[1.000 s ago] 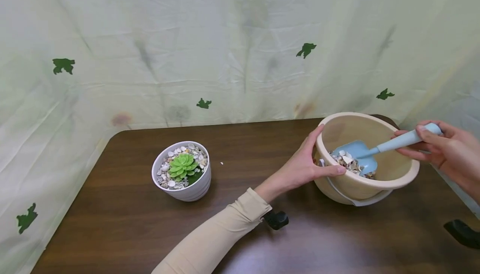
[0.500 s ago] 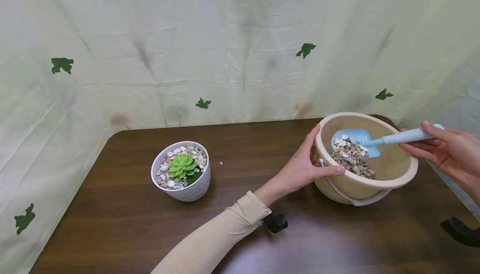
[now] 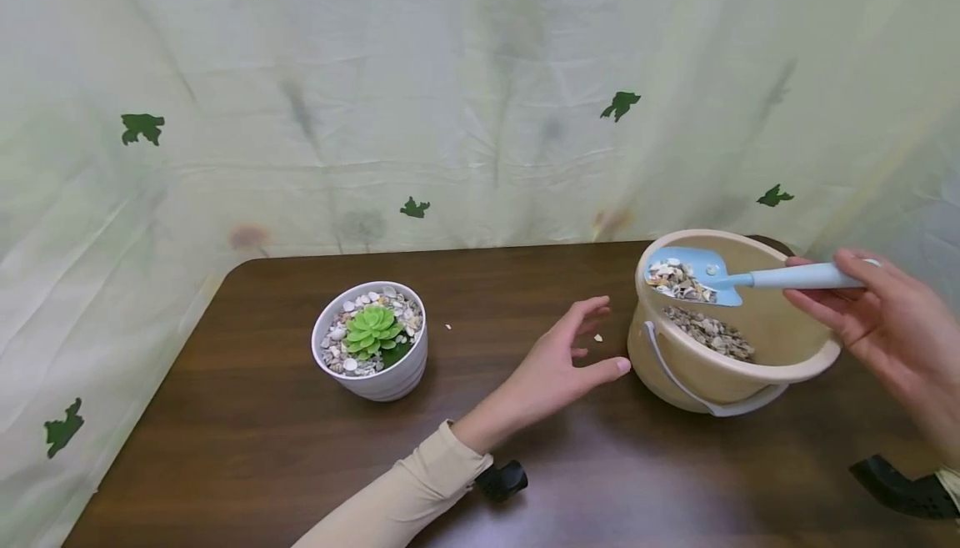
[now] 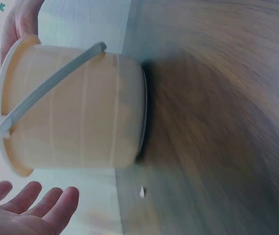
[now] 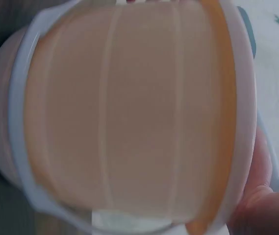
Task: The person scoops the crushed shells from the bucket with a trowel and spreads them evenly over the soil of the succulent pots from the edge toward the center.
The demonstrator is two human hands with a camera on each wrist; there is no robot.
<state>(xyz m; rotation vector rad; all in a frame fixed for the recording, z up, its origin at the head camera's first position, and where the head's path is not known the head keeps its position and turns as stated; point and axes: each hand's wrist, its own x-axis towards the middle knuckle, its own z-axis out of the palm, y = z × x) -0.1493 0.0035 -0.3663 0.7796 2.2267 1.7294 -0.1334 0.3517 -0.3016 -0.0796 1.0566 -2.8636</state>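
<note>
My right hand point(image 3: 888, 314) grips the pale blue handle of a small shovel point(image 3: 772, 279). Its blade carries a heap of shells and gravel point(image 3: 678, 279) and is level above the mouth of a beige bucket point(image 3: 697, 377). More gravel point(image 3: 708, 333) lies inside the bucket, at the left of its bottom. Left of the bucket, my left hand point(image 3: 551, 373) is off the rim, fingers spread and holding nothing. In the left wrist view, the fingers of that left hand point(image 4: 36, 208) show beside the bucket point(image 4: 75, 107), whose grey-white bail point(image 4: 56, 81) hangs across its side.
A white ribbed pot point(image 3: 382, 381) with a green succulent point(image 3: 372, 331) among shells stands at the left of the brown table point(image 3: 262, 414). Small shell bits point(image 3: 597, 338) lie on the tabletop. Behind hangs a pale curtain point(image 3: 450, 98) with green leaf prints.
My right hand has lifted the shovel, loaded with shells, out of the gravel to above the bucket. The left hand has let go of the bucket's rim and moved left.
</note>
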